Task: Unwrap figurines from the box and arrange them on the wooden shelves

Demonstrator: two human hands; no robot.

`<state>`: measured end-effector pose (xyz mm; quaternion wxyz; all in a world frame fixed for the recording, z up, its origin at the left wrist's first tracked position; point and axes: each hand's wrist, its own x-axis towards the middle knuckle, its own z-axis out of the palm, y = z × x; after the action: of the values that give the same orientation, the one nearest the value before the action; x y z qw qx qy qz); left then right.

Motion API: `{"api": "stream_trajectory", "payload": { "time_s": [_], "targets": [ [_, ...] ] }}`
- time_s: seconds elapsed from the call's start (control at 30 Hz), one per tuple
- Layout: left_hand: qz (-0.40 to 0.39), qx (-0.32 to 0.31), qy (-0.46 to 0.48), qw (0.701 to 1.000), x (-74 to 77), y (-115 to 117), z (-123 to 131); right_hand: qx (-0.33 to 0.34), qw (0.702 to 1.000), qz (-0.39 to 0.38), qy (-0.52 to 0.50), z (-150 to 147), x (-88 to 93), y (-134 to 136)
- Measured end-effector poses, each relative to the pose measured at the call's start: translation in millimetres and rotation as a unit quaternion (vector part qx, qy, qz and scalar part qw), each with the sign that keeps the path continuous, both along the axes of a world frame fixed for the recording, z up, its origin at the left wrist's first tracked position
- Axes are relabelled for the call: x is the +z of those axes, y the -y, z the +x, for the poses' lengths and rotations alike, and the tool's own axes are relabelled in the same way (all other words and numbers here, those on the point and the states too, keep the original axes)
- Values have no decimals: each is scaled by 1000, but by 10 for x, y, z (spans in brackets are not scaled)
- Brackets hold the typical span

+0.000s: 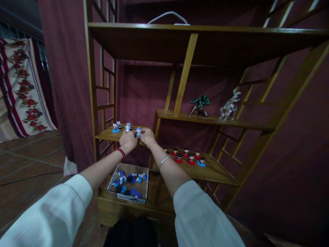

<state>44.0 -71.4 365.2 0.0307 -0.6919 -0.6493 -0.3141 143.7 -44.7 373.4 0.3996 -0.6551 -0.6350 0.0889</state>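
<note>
A small blue-and-white figurine is upright between my two hands, at the front edge of the left shelf. My right hand pinches it from the right. My left hand is closed at its lower left side, with the fingertips partly hidden behind the hand. Just behind my left hand stands another blue-and-white figurine. Farther left on the same shelf are a figurine on a blue base and a darker one beside it.
Below, an open cardboard box holds several blue figurines and round bases. Several red-based figurines occupy the lower right shelf. Above them are a dark green crouching figure and a clear statuette. A wooden post divides the shelves.
</note>
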Motion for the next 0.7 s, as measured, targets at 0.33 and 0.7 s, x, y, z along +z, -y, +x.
{"api": "stream_trajectory", "payload": {
  "time_s": [0.33,0.7],
  "targets": [
    [18,19,9,1000,-32,6,39,-13,1000,-2,-8,-15,-29,-127],
    [82,-29,-74,993,-91,160,85,-54,998,9,-18,7,-39,-357]
  ]
}}
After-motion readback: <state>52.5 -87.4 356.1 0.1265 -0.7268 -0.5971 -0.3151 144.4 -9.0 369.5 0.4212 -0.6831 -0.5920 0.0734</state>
